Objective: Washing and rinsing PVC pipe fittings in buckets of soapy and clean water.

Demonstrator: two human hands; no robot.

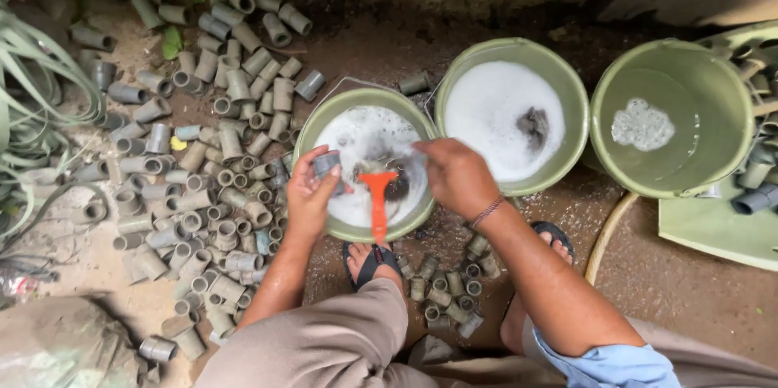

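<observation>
My left hand [310,191] grips a short grey pipe fitting [327,164] over the near-left green bucket [314,124], which holds soapy water. My right hand [455,174] holds a brush with an orange handle [378,205]; its bristle end is against the fitting, and the handle points toward me. Both hands hover above the foam.
A second green bucket [567,80] full of foam sits to the right, and a third [729,112] with little foam is farther right. Several grey pipe fittings [211,153] are heaped on the ground at left, and a few more [450,287] lie between my sandalled feet. Green hoses [24,96] lie at far left.
</observation>
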